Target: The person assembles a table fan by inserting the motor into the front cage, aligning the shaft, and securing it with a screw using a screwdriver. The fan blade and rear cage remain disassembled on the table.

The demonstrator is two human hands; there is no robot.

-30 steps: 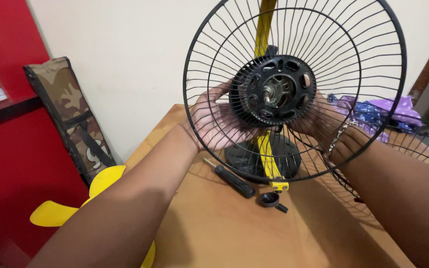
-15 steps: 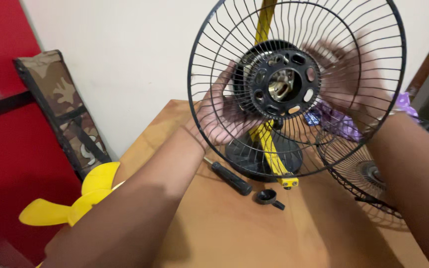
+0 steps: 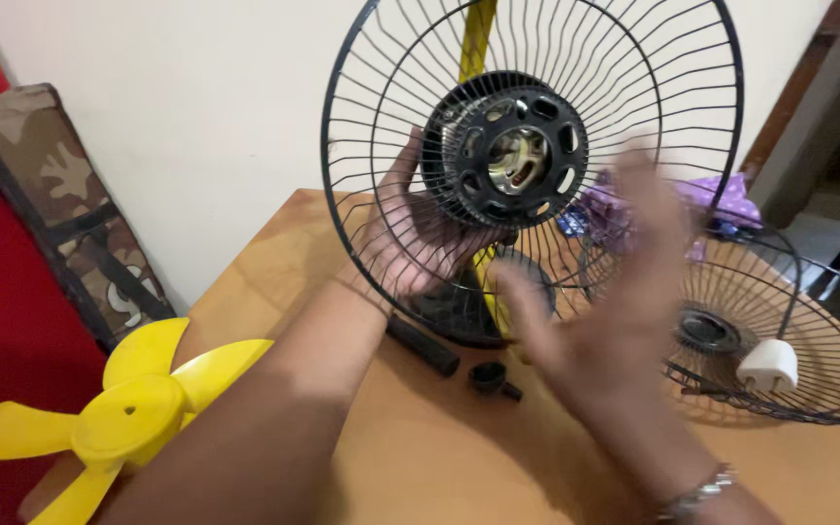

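Head view: the left hand (image 3: 410, 228) reaches behind the black wire fan guard (image 3: 532, 165), fingers curled around the motor housing (image 3: 503, 156) at the picture's twelve o'clock. The right hand (image 3: 605, 311), blurred, is open and holds nothing, in front of the guard at five o'clock. A screwdriver (image 3: 423, 345) and black nut (image 3: 491, 377) lie on the table (image 3: 420, 447) beneath.

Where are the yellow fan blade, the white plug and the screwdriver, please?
yellow fan blade (image 3: 121, 420): head view, on its round hub.
white plug (image 3: 768, 365): head view, on its body, lying on the flat grille.
screwdriver (image 3: 424, 346): head view, on its black handle.
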